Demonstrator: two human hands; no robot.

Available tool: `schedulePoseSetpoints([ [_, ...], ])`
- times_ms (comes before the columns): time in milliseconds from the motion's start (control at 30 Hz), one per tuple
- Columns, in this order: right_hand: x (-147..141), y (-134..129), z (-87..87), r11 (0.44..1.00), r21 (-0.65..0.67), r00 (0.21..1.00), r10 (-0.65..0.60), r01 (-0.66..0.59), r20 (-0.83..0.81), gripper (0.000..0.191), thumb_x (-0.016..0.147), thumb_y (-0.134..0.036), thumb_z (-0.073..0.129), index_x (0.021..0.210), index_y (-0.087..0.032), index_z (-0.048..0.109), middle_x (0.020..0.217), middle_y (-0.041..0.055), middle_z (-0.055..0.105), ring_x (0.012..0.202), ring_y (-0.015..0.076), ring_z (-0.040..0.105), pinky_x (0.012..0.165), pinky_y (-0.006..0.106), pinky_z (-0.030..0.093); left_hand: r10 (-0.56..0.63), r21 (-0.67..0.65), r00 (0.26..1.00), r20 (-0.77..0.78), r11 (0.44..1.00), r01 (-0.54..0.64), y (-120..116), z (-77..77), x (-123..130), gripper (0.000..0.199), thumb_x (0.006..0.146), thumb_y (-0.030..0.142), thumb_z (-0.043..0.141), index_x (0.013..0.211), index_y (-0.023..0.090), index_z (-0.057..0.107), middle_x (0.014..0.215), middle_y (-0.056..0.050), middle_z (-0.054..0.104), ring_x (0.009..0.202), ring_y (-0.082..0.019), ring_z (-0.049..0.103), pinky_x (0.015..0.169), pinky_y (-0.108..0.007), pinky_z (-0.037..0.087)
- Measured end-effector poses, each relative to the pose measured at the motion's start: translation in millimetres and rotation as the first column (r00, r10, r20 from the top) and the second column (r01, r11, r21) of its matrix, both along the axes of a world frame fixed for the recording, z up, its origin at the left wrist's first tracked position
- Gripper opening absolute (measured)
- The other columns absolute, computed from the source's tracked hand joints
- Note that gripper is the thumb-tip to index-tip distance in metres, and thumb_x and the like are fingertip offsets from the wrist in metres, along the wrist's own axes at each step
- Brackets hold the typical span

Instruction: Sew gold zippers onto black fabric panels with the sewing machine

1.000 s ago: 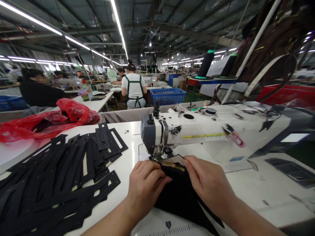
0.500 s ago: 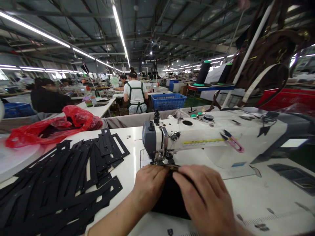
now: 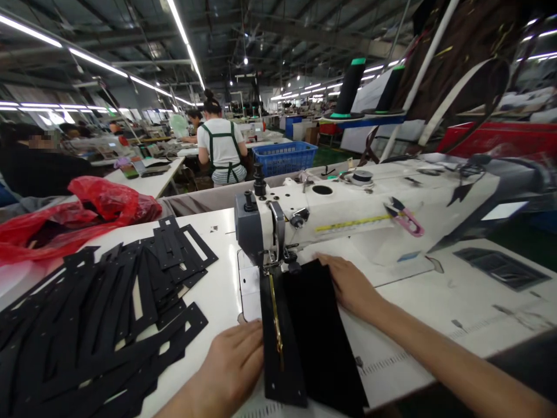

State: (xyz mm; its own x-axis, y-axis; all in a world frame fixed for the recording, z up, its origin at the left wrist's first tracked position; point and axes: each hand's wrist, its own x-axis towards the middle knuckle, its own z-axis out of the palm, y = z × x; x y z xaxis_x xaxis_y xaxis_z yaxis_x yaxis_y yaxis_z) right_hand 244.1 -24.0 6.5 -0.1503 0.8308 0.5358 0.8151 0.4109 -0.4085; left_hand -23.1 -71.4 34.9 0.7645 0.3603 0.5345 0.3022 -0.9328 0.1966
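Observation:
A black piece with a gold zipper [image 3: 275,325] lies lengthwise under the needle area of the white sewing machine [image 3: 348,215]. Joined to or lying against its right side is a wider black fabric panel [image 3: 324,337]. My left hand [image 3: 237,354] rests at the left edge of the zipper piece, fingers together, fingertips against that edge. Further up, my right hand [image 3: 352,284] is at the upper right edge of the black panel, its fingers partly hidden behind the fabric.
Many black cut frames [image 3: 96,313] are heaped on the white table at the left, beside a red plastic bag [image 3: 108,203]. Pink-handled snips [image 3: 407,219] lie on the machine arm. Beyond are a blue basket [image 3: 285,158], thread cones [image 3: 350,90] and a person in a white shirt [image 3: 221,142].
My hands have moved apart, the left down to the left edge, the right to the upper right. The gold zipper and black panel now show fully. The view has shifted.

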Motion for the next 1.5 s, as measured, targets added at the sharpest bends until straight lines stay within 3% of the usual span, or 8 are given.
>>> schedulePoseSetpoints([
  [100,16,18,-7.8,0.986,-0.145,0.989,0.065,-0.084,-0.131,0.033,0.089,-0.015,0.034,0.111,-0.012,0.059,0.100,0.0068,0.066,0.093,0.0152,0.062,0.083,0.032,0.049,-0.005,-0.092,0.996,-0.086,0.996,-0.003,-4,-9.7,1,0.028,0.087,0.010,0.034,0.103,0.015,0.055,0.088,-0.012,0.065,0.089,-0.021,0.062,0.082,-0.035,0.051],
  [367,5,29,-11.0,0.894,-0.372,0.914,0.089,-0.248,-0.395,0.039,0.074,-0.017,0.048,0.112,-0.012,0.055,0.080,0.0039,0.066,0.068,0.0157,0.063,0.064,0.027,0.050,0.361,-0.094,0.918,-0.164,0.921,-0.379,31,-19.2,17,0.023,0.081,0.013,0.046,0.099,0.016,0.059,0.107,-0.011,0.061,0.111,-0.028,0.049,0.092,-0.048,0.040],
  [600,6,35,-7.2,0.864,-0.394,0.887,0.118,-0.313,-0.447,0.019,0.070,-0.016,0.046,0.082,-0.017,0.061,0.074,0.0010,0.063,0.074,0.0181,0.060,0.069,0.030,0.046,0.403,-0.041,0.886,-0.229,0.906,-0.422,31,-14.1,26,0.019,0.066,0.009,0.048,0.078,0.016,0.060,0.084,-0.009,0.061,0.092,-0.027,0.053,0.094,-0.051,0.035],
  [767,24,38,1.7,0.858,-0.426,0.887,0.069,-0.286,-0.456,0.032,0.082,-0.022,0.033,0.077,-0.017,0.064,0.102,0.0068,0.063,0.092,0.0192,0.059,0.074,0.031,0.047,0.418,-0.072,0.886,-0.202,0.896,-0.439,31,-13.9,25,0.029,0.066,0.011,0.047,0.092,0.013,0.059,0.104,-0.012,0.060,0.105,-0.030,0.048,0.098,-0.053,0.029],
  [967,12,40,-2.5,0.983,-0.179,0.999,-0.045,0.050,0.031,0.021,0.084,-0.033,0.051,0.072,-0.018,0.060,0.081,0.0045,0.063,0.083,0.0202,0.058,0.075,0.034,0.044,0.418,-0.046,0.881,-0.221,0.898,-0.437,34,-12.7,26,0.026,0.064,0.013,0.047,0.088,0.015,0.059,0.096,-0.011,0.062,0.099,-0.030,0.051,0.096,-0.054,0.032],
  [1167,3,43,-7.6,0.982,-0.061,0.964,-0.161,0.178,0.210,0.013,0.082,-0.026,0.056,0.074,-0.015,0.057,0.079,0.0102,0.059,0.082,0.0279,0.053,0.075,0.044,0.039,0.433,-0.056,0.879,-0.201,0.891,-0.451,34,-11.7,25,0.027,0.068,0.014,0.047,0.093,0.017,0.058,0.099,-0.008,0.062,0.099,-0.029,0.052,0.097,-0.055,0.031],
  [1300,-23,15,8.0,0.995,0.070,0.966,0.046,-0.066,0.256,0.018,0.088,-0.021,0.046,0.078,-0.013,0.058,0.079,0.0104,0.060,0.079,0.0243,0.053,0.076,0.040,0.044,0.438,-0.101,0.880,-0.184,0.882,-0.461,32,-18.2,22,0.030,0.070,0.015,0.047,0.100,0.015,0.053,0.106,-0.011,0.058,0.104,-0.028,0.051,0.101,-0.056,0.029],
  [1500,-63,-11,-4.4,0.929,-0.057,0.913,0.369,-0.365,0.176,0.037,0.089,-0.016,0.038,0.120,0.001,0.050,0.123,0.0178,0.052,0.118,0.0270,0.043,0.099,0.041,0.039,0.384,-0.035,0.910,-0.158,0.919,-0.394,32,-31.2,16,0.046,0.075,0.008,0.039,0.120,0.008,0.044,0.124,-0.018,0.048,0.123,-0.026,0.039,0.104,-0.053,0.032],
])
